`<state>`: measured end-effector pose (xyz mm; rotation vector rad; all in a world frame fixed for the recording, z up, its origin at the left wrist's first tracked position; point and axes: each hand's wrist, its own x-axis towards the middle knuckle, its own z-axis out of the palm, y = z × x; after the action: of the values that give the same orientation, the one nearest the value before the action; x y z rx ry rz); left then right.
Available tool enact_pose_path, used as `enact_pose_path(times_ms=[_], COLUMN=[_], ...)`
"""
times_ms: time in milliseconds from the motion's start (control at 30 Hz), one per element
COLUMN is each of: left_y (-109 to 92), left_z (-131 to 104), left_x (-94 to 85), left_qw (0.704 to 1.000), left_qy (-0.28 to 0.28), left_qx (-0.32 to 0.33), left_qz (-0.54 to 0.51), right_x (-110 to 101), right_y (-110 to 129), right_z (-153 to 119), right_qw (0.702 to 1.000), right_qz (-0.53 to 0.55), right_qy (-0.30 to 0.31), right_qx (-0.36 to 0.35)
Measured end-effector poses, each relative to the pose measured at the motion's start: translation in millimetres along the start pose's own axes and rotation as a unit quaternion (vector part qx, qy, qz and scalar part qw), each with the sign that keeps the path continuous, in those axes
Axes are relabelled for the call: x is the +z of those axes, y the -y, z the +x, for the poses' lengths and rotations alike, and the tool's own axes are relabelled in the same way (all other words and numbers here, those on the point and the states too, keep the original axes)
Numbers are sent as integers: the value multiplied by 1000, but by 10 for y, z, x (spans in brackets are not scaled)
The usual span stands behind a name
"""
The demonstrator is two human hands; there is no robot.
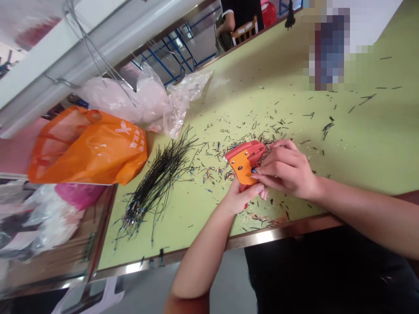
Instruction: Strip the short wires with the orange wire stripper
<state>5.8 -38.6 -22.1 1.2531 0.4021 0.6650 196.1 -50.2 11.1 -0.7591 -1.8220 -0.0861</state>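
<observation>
My left hand is wrapped round the lower part of a red and orange hand tool, held above the green table near its front edge. My right hand is at the tool's right side, its thumb and index finger pinched on a small blue-ended piece against the orange face. Beneath and around both hands lie many short black and copper-coloured wire scraps. Left of the hands, a large bundle of black wires with small blue ends rests on the table.
An orange bag and clear plastic bags lie at the left, below a white rail. The green tabletop has a metal front edge. A person sits beyond the far edge.
</observation>
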Motion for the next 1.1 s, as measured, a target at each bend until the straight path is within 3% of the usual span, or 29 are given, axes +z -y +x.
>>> enact_pose_path(times_ms=[533,700,867,1100], left_y=[24,-68,-137,-155], left_z=[2,62,83,102], left_x=[34,16,-57,-108], left_qw=[995,984,974,980], left_qy=[-31,-23,-60,-62], left_qx=[-50,-79,-83,-74], left_qz=[-74,-158,-203,-173], right_x=[29,41,60,54], right_y=[-30,-101,-186,-231], right_z=[-29,-36,-48,-67], right_qw=[1000,997,992,993], right_qz=[-12,45,84,68], right_qy=[14,-13,-23,2], right_qx=[20,55,86,96])
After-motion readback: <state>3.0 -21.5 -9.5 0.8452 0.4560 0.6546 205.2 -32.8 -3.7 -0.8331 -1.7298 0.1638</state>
